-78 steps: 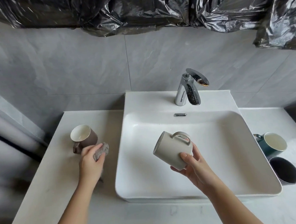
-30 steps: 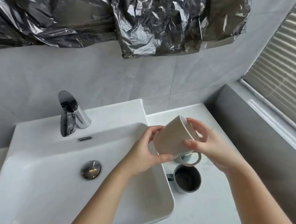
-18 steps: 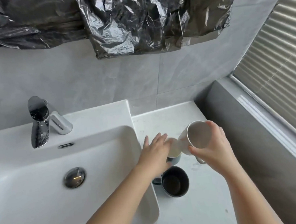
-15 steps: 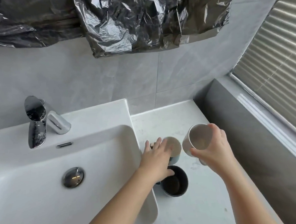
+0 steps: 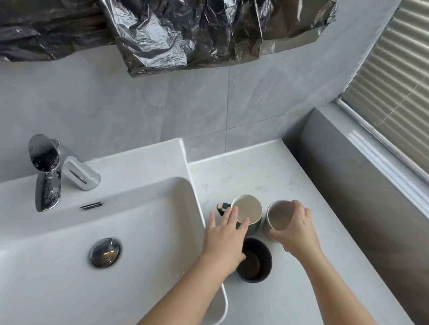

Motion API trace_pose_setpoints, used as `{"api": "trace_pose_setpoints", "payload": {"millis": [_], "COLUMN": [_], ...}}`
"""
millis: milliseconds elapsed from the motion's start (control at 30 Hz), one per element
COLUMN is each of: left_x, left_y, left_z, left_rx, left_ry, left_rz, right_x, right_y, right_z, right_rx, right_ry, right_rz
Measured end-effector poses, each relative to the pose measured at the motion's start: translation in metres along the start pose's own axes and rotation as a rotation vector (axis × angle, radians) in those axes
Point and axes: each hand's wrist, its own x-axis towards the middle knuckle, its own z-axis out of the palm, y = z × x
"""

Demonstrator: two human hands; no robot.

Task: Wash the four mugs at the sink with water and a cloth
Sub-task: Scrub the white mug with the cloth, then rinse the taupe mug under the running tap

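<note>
Right hand (image 5: 295,229) grips the beige mug (image 5: 278,215), fingers curled round its near side. Mug upright, mouth up, pale grey-brown inside; cannot tell if it sits on the counter (image 5: 259,169) yet. Just left of it is the green mug (image 5: 249,210), upright with a cream inside, handle toward the sink (image 5: 192,189). Left hand (image 5: 225,237) is flat, fingers straight, tips over the green mug's near rim, grasping nothing. Black mug (image 5: 257,263) stands just in front, dark inside, partly under the left wrist. In the sink: a metal plug (image 5: 105,252). Tap (image 5: 46,171) at the back.
</note>
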Motion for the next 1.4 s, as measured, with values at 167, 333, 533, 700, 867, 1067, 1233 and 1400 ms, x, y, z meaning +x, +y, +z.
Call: {"api": "trace_pose_setpoints", "payload": {"millis": [167, 333, 533, 700, 867, 1067, 1233, 1400], "left_x": [0.001, -0.002, -0.04, -0.119, -0.21, -0.293, -0.329, -0.347], "left_y": [0.001, 0.0, -0.025, -0.096, -0.175, -0.255, -0.313, -0.366], "left_z": [0.003, 0.003, 0.002, 0.017, 0.055, 0.09, 0.11, 0.123], "left_rx": [0.022, 0.043, -0.232, -0.423, -0.425, -0.415, -0.426, -0.517], "left_ry": [0.005, 0.054, 0.518, 0.765, 0.784, 0.79, 0.903, 1.033], "left_rz": [-0.001, 0.016, 0.042, -0.122, -0.349, -0.543, -0.667, -0.847], "right_x": [0.003, -0.003, -0.048, -0.106, -0.177, -0.243, -0.279, -0.286], "right_y": [0.004, -0.002, -0.047, -0.088, -0.132, -0.188, -0.216, -0.216], "right_z": [0.0, 0.001, 0.015, 0.07, 0.154, 0.236, 0.282, 0.304], "right_rx": [0.004, -0.021, -0.04, -0.039, -0.205, -0.414, -0.573, -0.633], "right_ry": [-0.022, -0.005, 0.205, 0.228, 0.019, -0.132, -0.18, -0.194], "right_rz": [0.016, 0.007, -0.281, -0.552, -0.713, -0.801, -0.802, -0.78]}}
